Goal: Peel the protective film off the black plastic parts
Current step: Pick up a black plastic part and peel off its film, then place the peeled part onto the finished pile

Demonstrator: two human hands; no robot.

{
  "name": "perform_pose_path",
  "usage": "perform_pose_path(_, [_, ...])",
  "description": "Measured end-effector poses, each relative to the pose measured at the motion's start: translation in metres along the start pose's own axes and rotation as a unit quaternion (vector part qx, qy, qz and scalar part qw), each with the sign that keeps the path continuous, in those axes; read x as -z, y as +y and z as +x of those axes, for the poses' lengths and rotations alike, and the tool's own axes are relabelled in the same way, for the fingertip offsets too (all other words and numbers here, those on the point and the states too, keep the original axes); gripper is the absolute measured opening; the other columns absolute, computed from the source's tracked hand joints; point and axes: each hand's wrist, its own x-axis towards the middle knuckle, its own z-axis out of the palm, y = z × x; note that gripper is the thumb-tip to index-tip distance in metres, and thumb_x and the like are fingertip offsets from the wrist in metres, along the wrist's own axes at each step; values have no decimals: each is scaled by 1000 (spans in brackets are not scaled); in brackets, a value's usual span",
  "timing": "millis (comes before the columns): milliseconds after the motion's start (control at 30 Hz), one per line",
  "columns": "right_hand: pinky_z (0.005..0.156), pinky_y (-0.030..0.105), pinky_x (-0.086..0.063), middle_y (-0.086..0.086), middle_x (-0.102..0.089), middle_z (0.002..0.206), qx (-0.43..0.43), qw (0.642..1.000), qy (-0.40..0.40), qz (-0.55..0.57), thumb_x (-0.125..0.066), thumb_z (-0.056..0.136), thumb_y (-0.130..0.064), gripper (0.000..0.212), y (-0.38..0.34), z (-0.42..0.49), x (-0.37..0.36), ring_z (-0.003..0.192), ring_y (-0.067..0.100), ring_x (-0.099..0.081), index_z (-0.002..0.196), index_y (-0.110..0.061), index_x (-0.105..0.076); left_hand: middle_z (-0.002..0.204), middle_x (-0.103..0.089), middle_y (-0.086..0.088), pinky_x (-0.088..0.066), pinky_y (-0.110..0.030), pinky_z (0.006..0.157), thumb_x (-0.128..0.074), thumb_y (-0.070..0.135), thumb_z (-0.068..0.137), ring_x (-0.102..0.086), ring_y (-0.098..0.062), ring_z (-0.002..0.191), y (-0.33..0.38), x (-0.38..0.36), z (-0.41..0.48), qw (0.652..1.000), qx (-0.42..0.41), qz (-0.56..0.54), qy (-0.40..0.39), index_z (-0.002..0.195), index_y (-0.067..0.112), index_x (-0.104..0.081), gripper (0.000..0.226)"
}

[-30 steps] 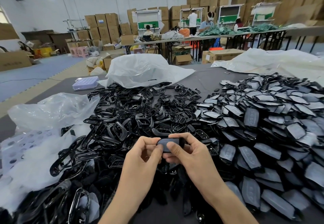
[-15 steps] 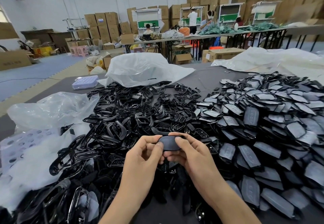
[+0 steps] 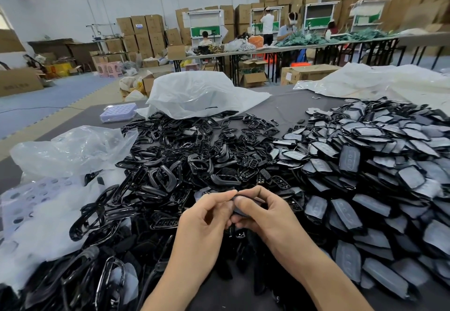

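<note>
Both my hands meet low in the middle of the view over the dark table. My right hand grips one small black plastic part, mostly hidden by its fingers and turned edge-on to me. My left hand pinches at the part's upper left edge with thumb and forefinger. Whether film has lifted cannot be seen. A big heap of film-covered grey-faced parts lies to the right. A heap of glossy black frames and button pieces lies to the left and ahead.
Crumpled clear plastic bags and perforated white trays sit at the left. A large white bag and a lilac tray lie at the table's far side. Beyond are worktables, people and stacked cartons.
The part has tilted from face-up to edge-on between my hands. My left thumb and forefinger have closed on its upper edge, and my right fingers have wrapped further round it.
</note>
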Motion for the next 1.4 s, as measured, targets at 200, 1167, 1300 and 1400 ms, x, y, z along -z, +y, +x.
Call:
perform_pose_path(200, [56,23,-51,9,-71,75,8,999,-10,-47,-75,77,-23,6,-4,-2,0,64,17,-66,74,-28,-72,92,-65,10,-48,-13,78,-58,8,99,-65,-12,87,0,0,-2,987,-86,139,-7,109,41,-68,36])
perform_pose_path(1167, [55,24,-53,10,-67,72,-5,999,27,17,-67,92,-7,28,-6,0,-2,59,18,-64,68,-22,-65,71,-67,3,-49,-15,56,-60,18,97,-62,-4,61,8,-10,-7,1000,26,7,15,97,32,-68,17])
perform_pose_path(1300, [60,24,-56,8,-71,77,7,1000,-3,-11,-71,90,-16,7,-3,-2,-4,66,18,-69,83,-16,-72,67,-68,-1,-49,-19,53,-62,17,95,-61,-8,59,3,-5,-1,998,42,5,41,91,20,-68,8])
perform_pose_path(1400, [62,24,-56,5,-73,81,46,993,-3,-104,-65,97,-13,11,0,-3,-2,67,18,-70,101,-19,-73,66,-66,-1,-49,-25,54,-61,15,95,-58,-11,58,-3,2,3,997,40,23,69,88,18,-67,10])
